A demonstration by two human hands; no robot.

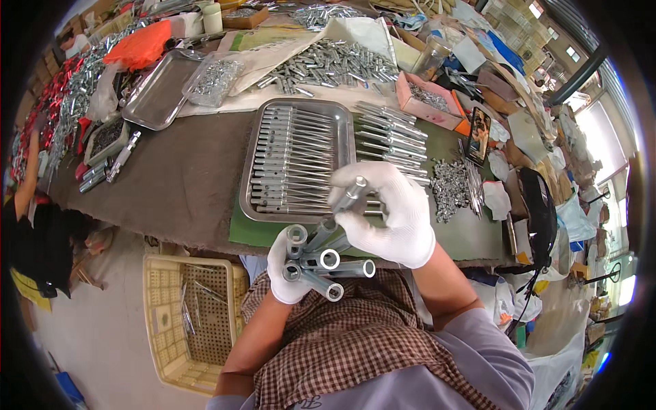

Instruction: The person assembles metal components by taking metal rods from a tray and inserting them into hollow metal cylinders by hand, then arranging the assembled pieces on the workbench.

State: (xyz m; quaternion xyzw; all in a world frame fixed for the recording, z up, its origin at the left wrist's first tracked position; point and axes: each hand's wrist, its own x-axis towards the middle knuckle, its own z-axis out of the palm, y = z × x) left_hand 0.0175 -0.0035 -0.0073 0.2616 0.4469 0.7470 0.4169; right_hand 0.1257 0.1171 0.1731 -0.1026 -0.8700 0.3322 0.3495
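Note:
My left hand [279, 273], in a white glove, is closed around a bundle of several metal tubes [352, 268], their round open ends toward me. My right hand [396, 219], also gloved, pinches a metal sleeve with a hex-shaped end [352, 194] just above the bundle. Whether that sleeve touches the tubes, I cannot tell. Beyond my hands lies a steel tray [346, 130] holding rows of metal pieces with thin pointed rods [290, 160]. More such rods [393, 133] are laid side by side to the right of the tray, partly hidden by my right hand.
Small metal nuts [451, 188] are heaped on the right beside a phone [478, 135]. A pink box [413, 106] and a pile of metal sleeves [328, 65] lie farther back. A second tray [147, 102] rests at left; a yellow crate [157, 321] stands below the table edge.

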